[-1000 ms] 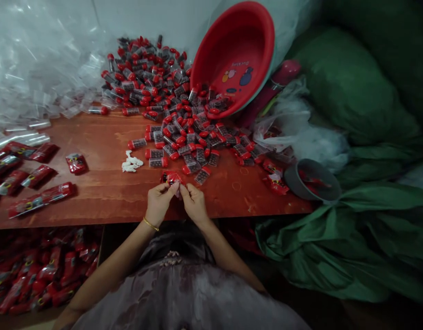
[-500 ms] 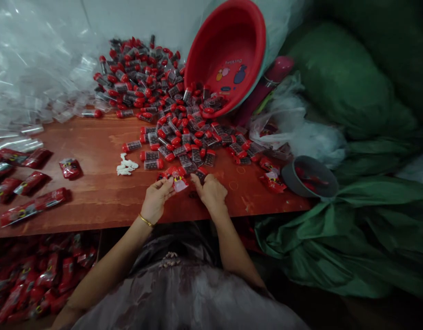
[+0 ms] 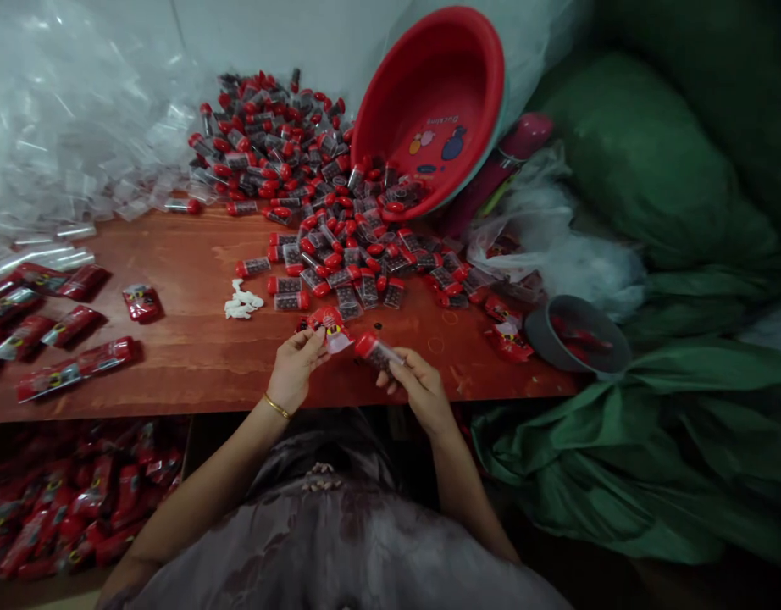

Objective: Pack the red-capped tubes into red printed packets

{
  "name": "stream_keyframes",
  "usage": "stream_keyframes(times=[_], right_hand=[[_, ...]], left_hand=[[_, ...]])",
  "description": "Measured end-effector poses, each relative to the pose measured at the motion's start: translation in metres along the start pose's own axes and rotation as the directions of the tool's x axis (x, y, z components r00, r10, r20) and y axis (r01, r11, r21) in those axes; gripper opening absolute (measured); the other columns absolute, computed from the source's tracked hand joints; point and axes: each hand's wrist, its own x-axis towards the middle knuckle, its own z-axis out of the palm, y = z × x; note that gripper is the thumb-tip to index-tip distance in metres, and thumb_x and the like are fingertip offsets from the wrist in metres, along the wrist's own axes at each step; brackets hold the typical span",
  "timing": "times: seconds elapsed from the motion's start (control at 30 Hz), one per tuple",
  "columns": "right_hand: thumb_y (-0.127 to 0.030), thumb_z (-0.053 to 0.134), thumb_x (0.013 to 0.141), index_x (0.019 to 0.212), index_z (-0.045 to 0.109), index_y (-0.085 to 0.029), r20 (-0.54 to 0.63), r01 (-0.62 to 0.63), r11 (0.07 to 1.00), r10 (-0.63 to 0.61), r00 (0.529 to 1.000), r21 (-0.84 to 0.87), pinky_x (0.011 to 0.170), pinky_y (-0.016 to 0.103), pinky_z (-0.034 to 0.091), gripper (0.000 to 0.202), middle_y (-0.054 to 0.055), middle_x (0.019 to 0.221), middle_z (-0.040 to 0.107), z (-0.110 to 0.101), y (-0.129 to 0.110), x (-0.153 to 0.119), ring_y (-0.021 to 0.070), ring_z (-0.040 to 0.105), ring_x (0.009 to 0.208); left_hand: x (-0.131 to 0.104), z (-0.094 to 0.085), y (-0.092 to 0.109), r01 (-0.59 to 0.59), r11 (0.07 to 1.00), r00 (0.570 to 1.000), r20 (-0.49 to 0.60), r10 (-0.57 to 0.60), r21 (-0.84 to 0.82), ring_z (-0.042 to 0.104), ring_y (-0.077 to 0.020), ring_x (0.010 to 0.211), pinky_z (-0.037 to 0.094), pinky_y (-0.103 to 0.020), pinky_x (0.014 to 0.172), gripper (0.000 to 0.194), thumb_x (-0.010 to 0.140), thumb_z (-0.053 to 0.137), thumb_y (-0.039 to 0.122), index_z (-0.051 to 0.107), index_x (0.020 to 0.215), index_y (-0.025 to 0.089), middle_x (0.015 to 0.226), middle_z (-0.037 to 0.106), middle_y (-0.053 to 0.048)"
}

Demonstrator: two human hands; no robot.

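My left hand (image 3: 298, 364) pinches a red printed wrapper (image 3: 332, 329) with a pale, see-through end, just above the front part of the table. A hand's width to the right, my right hand (image 3: 419, 385) grips a small clear tube with a red cap (image 3: 379, 351); dark round pieces show inside. The cap points left, toward the wrapper, and the two things are apart. Behind both hands lies a heap of similar red-capped tubes (image 3: 340, 246). A crumpled white lump (image 3: 241, 300) sits left of the heap's near edge.
A red basin (image 3: 429, 110) leans on its side behind the heap. Filled red packets (image 3: 79, 368) lie at left, with more in a box (image 3: 66, 508) below. Clear plastic sleeves (image 3: 79, 127) pile at back left. A grey bowl (image 3: 578, 335) and green sacks (image 3: 683, 440) stand right.
My right hand has picked up a tube from the near edge of the heap and drawn it back, turning it. The left hand still holds the wrapper. The view has shifted slightly.
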Motion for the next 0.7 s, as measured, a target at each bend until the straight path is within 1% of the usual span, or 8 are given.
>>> stream_keyframes(times=[0.17,0.3,0.37,0.43,0.5,0.57,0.63,0.7], right_hand=[[-0.038,0.053,0.084,0.098,0.061,-0.018,0.012,-0.002,0.983,0.0,1.0,0.185,0.048,0.024,0.048,0.026,0.004,0.073,0.071,0.013,0.001,-0.019,0.011,0.057,0.048],[-0.033,0.052,0.086,0.114,0.06,-0.021,-0.086,0.194,0.981,-0.195,0.977,-0.012,0.053,0.026,0.053,0.032,0.001,0.075,0.071,0.017,0.003,-0.022,0.0118,0.061,0.051],[-0.028,0.054,0.086,0.115,0.062,-0.023,-0.103,0.338,0.92,-0.363,0.926,-0.2,0.065,0.029,0.056,0.03,0.002,0.084,0.072,0.016,0.003,-0.022,0.0142,0.067,0.065],[-0.022,0.055,0.086,0.111,0.065,-0.025,-0.049,0.488,0.798,-0.537,0.842,-0.353,0.077,0.032,0.057,0.027,0.005,0.098,0.072,0.014,0.002,-0.021,0.0172,0.069,0.083],[-0.015,0.054,0.086,0.111,0.065,-0.025,0.036,0.608,0.664,-0.662,0.748,-0.435,0.084,0.034,0.055,0.029,0.007,0.107,0.07,0.012,0.003,-0.019,0.0183,0.067,0.097],[-0.01,0.053,0.086,0.114,0.064,-0.025,0.086,0.668,0.572,-0.726,0.682,-0.476,0.084,0.033,0.055,0.034,0.009,0.112,0.068,0.011,0.004,-0.017,0.0175,0.066,0.1],[-0.008,0.051,0.087,0.115,0.064,-0.025,0.116,0.682,0.524,-0.744,0.658,-0.51,0.083,0.032,0.056,0.035,0.01,0.116,0.066,0.01,0.006,-0.016,0.0167,0.065,0.101],[-0.009,0.049,0.088,0.114,0.064,-0.025,0.152,0.677,0.506,-0.73,0.666,-0.535,0.082,0.031,0.056,0.034,0.01,0.117,0.065,0.01,0.009,-0.016,0.0163,0.065,0.102]], left_hand=[[-0.002,0.005,-0.003,-0.2,0.978,0.98,0.0,0.201,0.057,0.054,-0.0066,0.054,0.045,-0.02,0.059,0.041,0.044,0.084,0.043,0.061,0.06,0.014,0.057,0.059,0.005],[-0.003,0.003,0.0,-0.104,0.992,0.994,-0.021,0.106,0.076,0.056,-0.0084,0.053,0.046,-0.022,0.057,0.044,0.041,0.085,0.043,0.057,0.059,0.015,0.056,0.06,0.004],[-0.004,0.001,0.002,-0.013,0.996,1.0,-0.009,0.014,0.09,0.058,-0.0095,0.053,0.047,-0.022,0.055,0.045,0.041,0.085,0.044,0.056,0.059,0.015,0.056,0.061,0.002],[-0.005,0.0,0.004,0.053,0.994,0.999,0.009,-0.054,0.1,0.059,-0.0099,0.053,0.048,-0.023,0.055,0.046,0.04,0.086,0.044,0.056,0.061,0.015,0.057,0.062,0.001],[-0.005,0.0,0.004,0.071,0.993,0.997,0.021,-0.073,0.098,0.059,-0.0098,0.053,0.049,-0.023,0.056,0.047,0.039,0.086,0.044,0.057,0.061,0.015,0.058,0.062,0.001],[-0.006,0.001,0.003,0.058,0.994,0.998,0.022,-0.06,0.094,0.059,-0.0094,0.052,0.05,-0.023,0.056,0.047,0.04,0.086,0.044,0.056,0.06,0.015,0.057,0.062,0.002],[-0.006,0.002,0.001,0.038,0.995,0.999,0.026,-0.04,0.088,0.058,-0.009,0.052,0.05,-0.022,0.054,0.046,0.04,0.086,0.043,0.055,0.059,0.015,0.056,0.062,0.002],[-0.007,0.003,0.001,0.011,0.997,0.999,0.03,-0.013,0.071,0.057,-0.0083,0.051,0.049,-0.02,0.052,0.047,0.04,0.086,0.043,0.054,0.059,0.015,0.056,0.062,0.003]])
